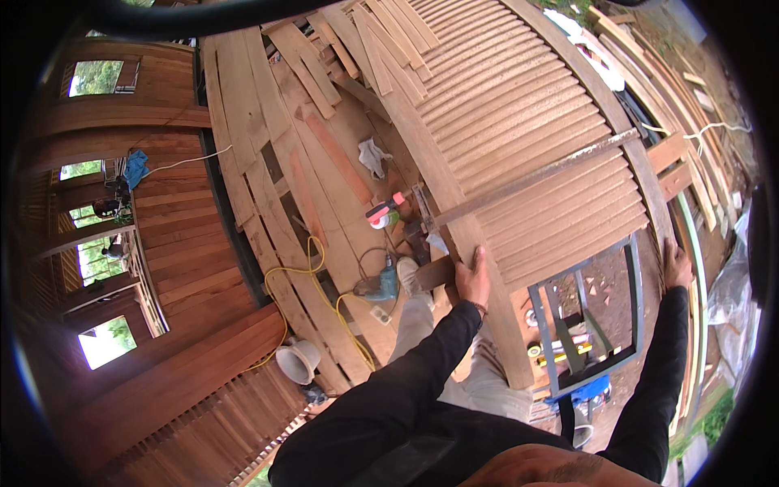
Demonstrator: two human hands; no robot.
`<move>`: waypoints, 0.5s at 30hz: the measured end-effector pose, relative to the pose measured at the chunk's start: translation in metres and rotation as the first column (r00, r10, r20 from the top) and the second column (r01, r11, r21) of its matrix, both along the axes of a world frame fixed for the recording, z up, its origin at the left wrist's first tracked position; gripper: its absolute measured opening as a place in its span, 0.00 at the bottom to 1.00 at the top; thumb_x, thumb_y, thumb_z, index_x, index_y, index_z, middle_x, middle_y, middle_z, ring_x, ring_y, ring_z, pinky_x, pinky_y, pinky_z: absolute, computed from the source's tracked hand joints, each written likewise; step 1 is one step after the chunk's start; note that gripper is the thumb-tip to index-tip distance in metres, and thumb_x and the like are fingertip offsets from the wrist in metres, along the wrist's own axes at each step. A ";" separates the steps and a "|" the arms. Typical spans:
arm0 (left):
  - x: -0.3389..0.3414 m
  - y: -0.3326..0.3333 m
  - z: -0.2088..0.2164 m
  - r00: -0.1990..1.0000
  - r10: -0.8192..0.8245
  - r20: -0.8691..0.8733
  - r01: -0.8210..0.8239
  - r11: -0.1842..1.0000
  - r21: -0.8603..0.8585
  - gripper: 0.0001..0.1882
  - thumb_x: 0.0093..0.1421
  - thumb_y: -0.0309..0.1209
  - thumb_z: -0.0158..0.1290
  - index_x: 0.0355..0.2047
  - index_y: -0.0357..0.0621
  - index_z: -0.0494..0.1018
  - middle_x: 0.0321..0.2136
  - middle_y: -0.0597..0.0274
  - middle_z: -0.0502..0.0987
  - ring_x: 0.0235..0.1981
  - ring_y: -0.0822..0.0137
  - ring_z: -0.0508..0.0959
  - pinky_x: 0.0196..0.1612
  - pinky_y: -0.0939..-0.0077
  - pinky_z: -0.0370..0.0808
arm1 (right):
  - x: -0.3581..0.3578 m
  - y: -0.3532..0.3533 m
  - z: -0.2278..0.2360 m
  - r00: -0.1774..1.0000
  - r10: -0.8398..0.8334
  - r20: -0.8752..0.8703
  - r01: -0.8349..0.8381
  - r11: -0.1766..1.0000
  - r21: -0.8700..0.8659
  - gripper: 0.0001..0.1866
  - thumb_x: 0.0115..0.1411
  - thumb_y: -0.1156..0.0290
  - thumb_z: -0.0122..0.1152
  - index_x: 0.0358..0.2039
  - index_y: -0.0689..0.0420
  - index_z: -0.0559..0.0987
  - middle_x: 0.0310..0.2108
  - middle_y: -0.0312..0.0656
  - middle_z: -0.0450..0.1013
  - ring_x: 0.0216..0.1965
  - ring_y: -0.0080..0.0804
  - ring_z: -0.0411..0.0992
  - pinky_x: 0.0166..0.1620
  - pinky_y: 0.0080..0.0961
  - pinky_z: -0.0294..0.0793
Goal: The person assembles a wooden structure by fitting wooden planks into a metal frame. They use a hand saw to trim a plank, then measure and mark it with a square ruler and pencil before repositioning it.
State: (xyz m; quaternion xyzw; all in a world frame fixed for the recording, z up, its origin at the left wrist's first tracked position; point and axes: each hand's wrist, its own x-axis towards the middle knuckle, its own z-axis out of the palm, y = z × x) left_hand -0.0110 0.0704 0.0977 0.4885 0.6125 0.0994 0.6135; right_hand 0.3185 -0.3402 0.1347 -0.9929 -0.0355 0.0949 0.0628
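A large wooden louvered panel (519, 122) with many close slats lies in front of me, stretching to the far side. My left hand (472, 280) grips its left side rail (505, 325), thumb on top. My right hand (677, 266) holds the outer edge of the right side rail (654, 203); its fingertips are partly hidden. A long metal bar clamp (535, 180) crosses the panel just beyond my hands. Beside my left hand a short dark wood block (435, 274) sticks out. Under the near end stands a grey metal frame (638, 308).
Left of the panel, a teal power drill (383, 282), a red-and-black tool (385, 211) and a white rag (373, 156) lie on boards. A yellow cord (334, 307) runs past a white bucket (298, 360). Loose planks (308, 65) lie at the back; long timbers (657, 81) lie right.
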 end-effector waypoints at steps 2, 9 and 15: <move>-0.005 0.002 -0.005 0.999 0.014 0.051 -0.014 1.000 0.007 0.31 0.70 0.48 0.55 0.58 0.30 0.69 0.54 0.48 0.76 0.53 0.61 0.76 0.56 0.66 0.71 | -0.001 0.004 0.005 1.000 0.025 0.008 -0.026 0.999 0.025 0.40 0.67 0.36 0.51 0.35 0.71 0.82 0.30 0.70 0.75 0.40 0.62 0.79 0.46 0.51 0.73; -0.002 0.022 -0.029 0.992 -0.027 0.127 0.024 0.999 0.023 0.33 0.70 0.47 0.56 0.59 0.27 0.68 0.56 0.47 0.75 0.55 0.60 0.75 0.58 0.67 0.70 | -0.007 0.030 0.042 0.996 0.027 0.084 -0.031 0.998 0.053 0.39 0.67 0.37 0.52 0.35 0.70 0.81 0.31 0.72 0.75 0.40 0.65 0.78 0.45 0.50 0.73; 0.044 0.013 0.007 0.983 -0.014 0.182 0.028 0.997 -0.070 0.34 0.69 0.48 0.56 0.57 0.26 0.68 0.56 0.45 0.75 0.55 0.58 0.75 0.58 0.66 0.71 | 0.030 -0.007 0.104 0.990 0.037 0.134 -0.037 0.999 -0.001 0.40 0.67 0.36 0.51 0.42 0.69 0.82 0.36 0.71 0.77 0.44 0.63 0.79 0.47 0.49 0.73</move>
